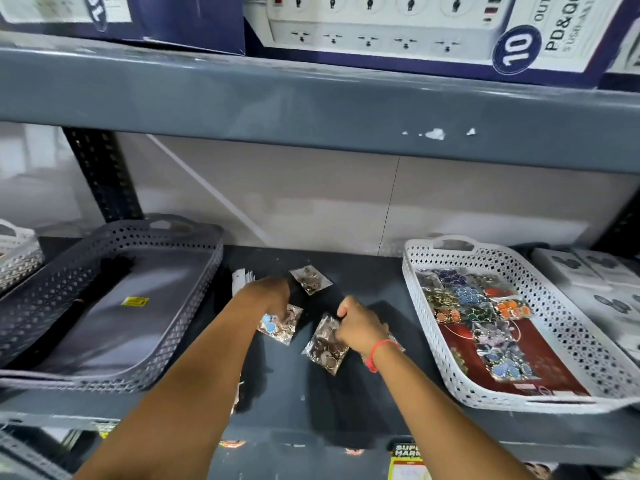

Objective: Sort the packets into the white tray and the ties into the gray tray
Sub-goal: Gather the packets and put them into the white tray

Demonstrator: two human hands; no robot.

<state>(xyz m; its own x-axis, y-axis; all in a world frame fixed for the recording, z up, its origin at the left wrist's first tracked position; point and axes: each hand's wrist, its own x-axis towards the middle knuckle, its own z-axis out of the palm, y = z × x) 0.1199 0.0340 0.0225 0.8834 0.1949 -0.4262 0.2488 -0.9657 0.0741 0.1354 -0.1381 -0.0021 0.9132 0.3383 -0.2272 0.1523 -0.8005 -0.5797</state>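
A gray perforated tray [180, 327] sits at the left of the dark shelf with black ties [114, 263] at its far corner. At the right, a white perforated tray [571, 344] holds several clear packets of colourful trinkets [478, 306]. Between the trays lie three loose packets: one at the back [310, 279], one with blue pieces [278, 323] under my left hand [268, 289], and one [323, 344] pinched at its top edge by my right hand [360, 325]. White-tagged ties [241, 279] show just behind my left hand, whose fingers are hidden.
A low gray shelf beam [311, 109] runs overhead, carrying power-strip boxes [398, 29]. Another white basket [17, 252] sits at the far left. White flat boxes [595, 275] lie right of the white tray. The shelf's front edge [311, 434] is close to me.
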